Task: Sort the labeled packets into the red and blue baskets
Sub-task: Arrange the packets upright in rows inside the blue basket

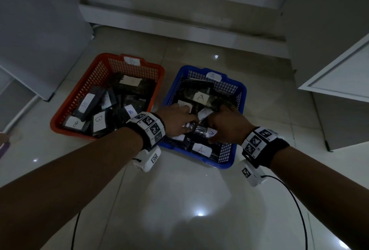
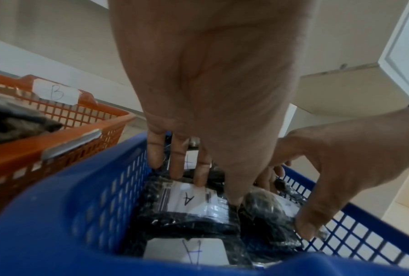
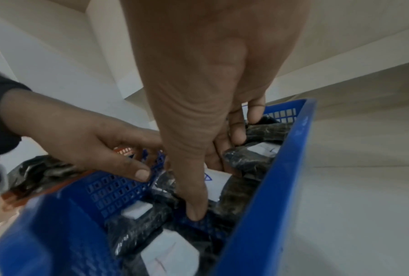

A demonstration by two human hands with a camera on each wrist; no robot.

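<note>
The blue basket (image 1: pixel 244 92), tagged A, holds several black packets with white A labels. To its left the red basket (image 1: pixel 60 118), tagged B, holds several B packets. Both hands reach into the blue basket. My left hand (image 1: pixel 187 127) lays fairly straight fingers (image 2: pixel 200 175) and its thumb on an A packet (image 2: pixel 189 201). My right hand (image 1: pixel 215 127) spans a neighbouring black packet (image 2: pixel 267 211), thumb at its near edge and fingers curled on its far side. In the right wrist view that thumb (image 3: pixel 196 211) presses down beside a white label (image 3: pixel 216 184).
Both baskets stand on a glossy tiled floor. White cabinet panels rise at the left and right, and a low white step (image 1: pixel 179 22) runs behind the baskets. Thin black cables trail from both wrist units over the floor near me.
</note>
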